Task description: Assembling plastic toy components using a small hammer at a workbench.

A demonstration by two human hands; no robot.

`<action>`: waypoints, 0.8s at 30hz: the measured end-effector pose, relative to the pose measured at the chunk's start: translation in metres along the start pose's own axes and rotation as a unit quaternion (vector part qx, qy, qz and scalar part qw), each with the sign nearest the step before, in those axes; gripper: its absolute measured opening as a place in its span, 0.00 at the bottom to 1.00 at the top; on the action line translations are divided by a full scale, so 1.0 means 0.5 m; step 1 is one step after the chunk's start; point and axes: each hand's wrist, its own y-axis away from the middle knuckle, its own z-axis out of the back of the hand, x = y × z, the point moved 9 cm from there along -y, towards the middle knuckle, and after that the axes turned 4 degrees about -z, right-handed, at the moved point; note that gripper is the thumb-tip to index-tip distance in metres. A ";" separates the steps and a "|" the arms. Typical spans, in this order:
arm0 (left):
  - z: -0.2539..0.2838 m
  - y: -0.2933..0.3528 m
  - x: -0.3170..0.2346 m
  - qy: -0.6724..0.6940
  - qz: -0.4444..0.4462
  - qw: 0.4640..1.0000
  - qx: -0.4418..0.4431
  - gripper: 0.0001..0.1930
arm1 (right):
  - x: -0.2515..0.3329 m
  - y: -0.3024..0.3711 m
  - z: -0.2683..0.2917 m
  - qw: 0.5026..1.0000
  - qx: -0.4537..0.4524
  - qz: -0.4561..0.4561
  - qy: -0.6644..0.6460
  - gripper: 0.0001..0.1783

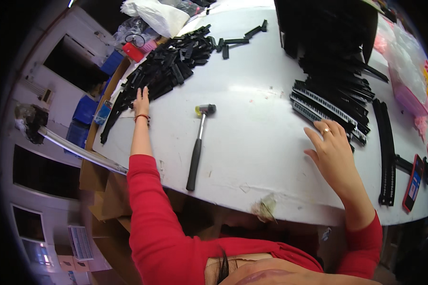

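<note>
1. Here at the upper left, the loose heap of short black plastic-looking pieces [176, 61] sprawls across the table; the left hand [141, 102] is at its near edge, fingers extended, and I can't tell whether they grip a piece.
2. Over to the right: long, slotted black and silver strips [328, 107] lie side by side in a stack, and the right hand [333, 145] is at their near end, fingers and thumb apart, nothing seen clamped; contact with the strips is unclear.
3. Progress, as I judge it: the strips are laid out in order, while plenty of short pieces lie unsorted; whether any strip is finished can't be told.
4. Between the hands, the black-handled mallet with a yellow-and-dark head [198, 145] lies untouched.
5. Far right, a long black perforated strip [385, 152] lies apart, a red-edged phone [413, 183] near it.
6. All this on a smooth, pale, scuffed table [252, 156], with a big black box [323, 28] at the upper right.
7. Beyond, left of frame: blue plastic bins [84, 110] and brown cardboard boxes [102, 176].
</note>
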 end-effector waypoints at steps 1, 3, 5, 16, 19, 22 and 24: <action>-0.007 -0.018 -0.007 0.011 -0.044 0.999 0.000 0.36 | 0.007 -0.005 0.004 1.000 -0.004 0.009 -0.004 0.25; -0.048 -0.036 -0.065 0.068 -0.116 0.991 0.023 0.33 | 0.015 -0.009 0.001 1.000 0.002 0.010 -0.004 0.24; -0.072 -0.041 -0.107 0.184 -0.148 0.971 0.035 0.31 | 0.027 -0.010 -0.009 1.000 0.011 0.022 -0.007 0.24; -0.163 0.184 -0.434 0.218 -0.301 0.905 0.207 0.26 | 0.021 -0.033 -0.005 0.998 -0.040 0.019 0.036 0.24; -0.135 0.218 -0.472 0.374 -0.208 0.852 0.301 0.25 | -0.049 -0.027 -0.008 0.993 -0.045 -0.105 0.033 0.23; -0.084 0.257 -0.502 0.248 -0.284 0.898 0.226 0.24 | -0.092 -0.018 -0.023 0.986 -0.021 -0.155 0.061 0.18; -0.045 0.344 -0.596 0.125 -0.445 0.870 0.171 0.17 | -0.108 -0.013 -0.021 0.987 -0.063 -0.129 0.068 0.14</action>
